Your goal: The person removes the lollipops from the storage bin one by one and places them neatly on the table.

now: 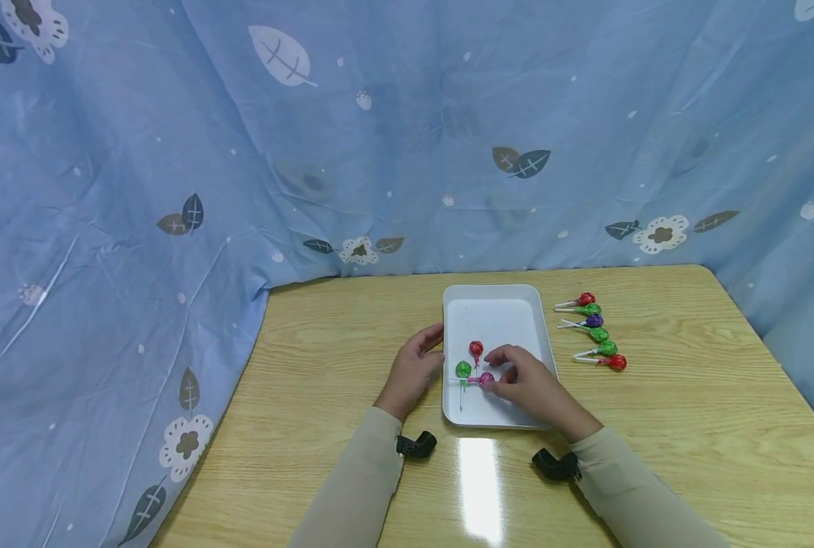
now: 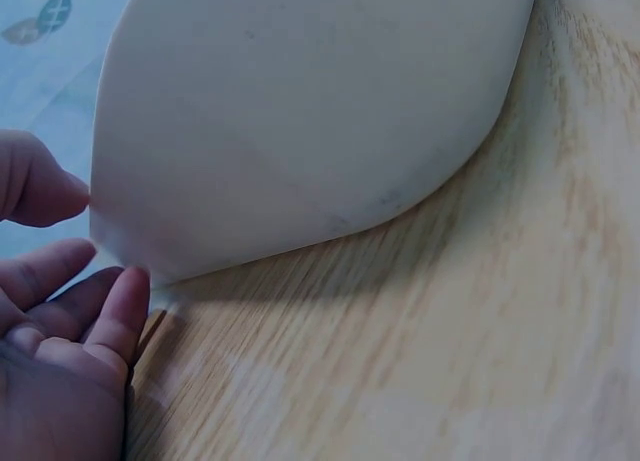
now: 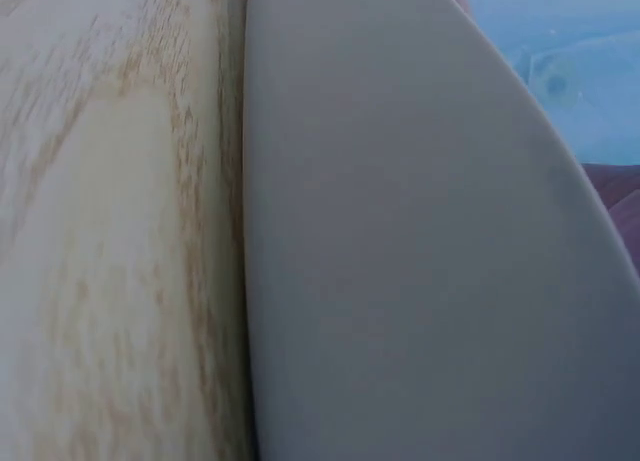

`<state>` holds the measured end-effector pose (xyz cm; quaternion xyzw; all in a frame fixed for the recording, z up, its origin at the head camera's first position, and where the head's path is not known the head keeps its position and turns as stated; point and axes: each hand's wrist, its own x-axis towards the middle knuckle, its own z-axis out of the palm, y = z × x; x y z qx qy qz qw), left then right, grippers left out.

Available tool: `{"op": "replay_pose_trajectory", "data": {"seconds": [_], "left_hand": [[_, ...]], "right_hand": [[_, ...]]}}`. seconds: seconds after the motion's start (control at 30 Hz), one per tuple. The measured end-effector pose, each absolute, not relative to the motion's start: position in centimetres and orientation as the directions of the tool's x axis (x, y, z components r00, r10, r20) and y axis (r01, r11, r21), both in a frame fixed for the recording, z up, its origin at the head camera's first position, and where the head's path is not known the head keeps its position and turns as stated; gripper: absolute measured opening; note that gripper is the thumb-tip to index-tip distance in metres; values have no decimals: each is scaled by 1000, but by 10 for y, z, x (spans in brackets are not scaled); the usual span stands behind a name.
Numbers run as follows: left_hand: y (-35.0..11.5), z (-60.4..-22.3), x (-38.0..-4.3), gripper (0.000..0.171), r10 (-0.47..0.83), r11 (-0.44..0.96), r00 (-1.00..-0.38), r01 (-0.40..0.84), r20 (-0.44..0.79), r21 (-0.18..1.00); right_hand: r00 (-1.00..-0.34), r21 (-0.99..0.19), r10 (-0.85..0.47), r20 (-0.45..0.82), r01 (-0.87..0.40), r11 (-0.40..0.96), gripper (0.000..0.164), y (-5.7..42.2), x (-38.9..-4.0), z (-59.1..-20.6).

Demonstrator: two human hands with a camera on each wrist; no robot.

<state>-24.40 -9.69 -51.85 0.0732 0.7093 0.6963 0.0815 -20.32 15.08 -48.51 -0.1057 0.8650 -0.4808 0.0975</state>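
My left hand (image 1: pixel 414 369) is at the left side of a white tray (image 1: pixel 492 293), fingertips right at its edge. In the left wrist view, the fingers (image 2: pixel 122 306) are bent loosely beside the tray's outer wall (image 2: pixel 320 111). My right hand (image 1: pixel 533 388) reaches over the tray, thumb beside the head of a pink lollipop (image 1: pixel 485 378) and forefinger spread apart above it. The pink lollipop's stick points left, across a green lollipop (image 1: pixel 462 369). A red lollipop (image 1: pixel 475 348) lies just behind. In the right wrist view, the tray wall (image 3: pixel 400 231) hides most of this hand.
Right of the tray, several red, green and purple lollipops (image 1: pixel 594 321) lie in a column on the wooden table (image 1: pixel 338 342), sticks pointing left. A blue patterned curtain (image 1: pixel 407 137) hangs behind the table and along its sides. Light glares off the tabletop in front of the tray.
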Motion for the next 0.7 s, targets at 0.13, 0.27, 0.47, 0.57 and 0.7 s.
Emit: {"op": "replay_pose_trajectory", "data": {"seconds": [0.13, 0.27, 0.47, 0.57, 0.7], "left_hand": [[-97, -518, -243, 57, 216, 20, -976, -7, -11, 1000], [-97, -518, -243, 57, 221, 13, -975, -4, -6, 1000], [-97, -518, -243, 57, 223, 17, -975, 5, 1, 1000], [-97, -518, -243, 56, 222, 21, -975, 4, -1, 1000], [-97, -519, -243, 55, 224, 25, -975, -2, -7, 1000]], "right_hand": [[-958, -836, -273, -81, -84, 542, 34, 150, -203, -486], [-955, -821, -287, -74, -106, 561, 30, 149, -203, -487], [-948, -814, -313, -63, -133, 565, 25, 149, -202, -487], [-947, -813, -316, -62, -136, 566, 24, 148, -203, -488], [-946, -808, -317, -60, -140, 572, 23, 148, -203, -489]]}}
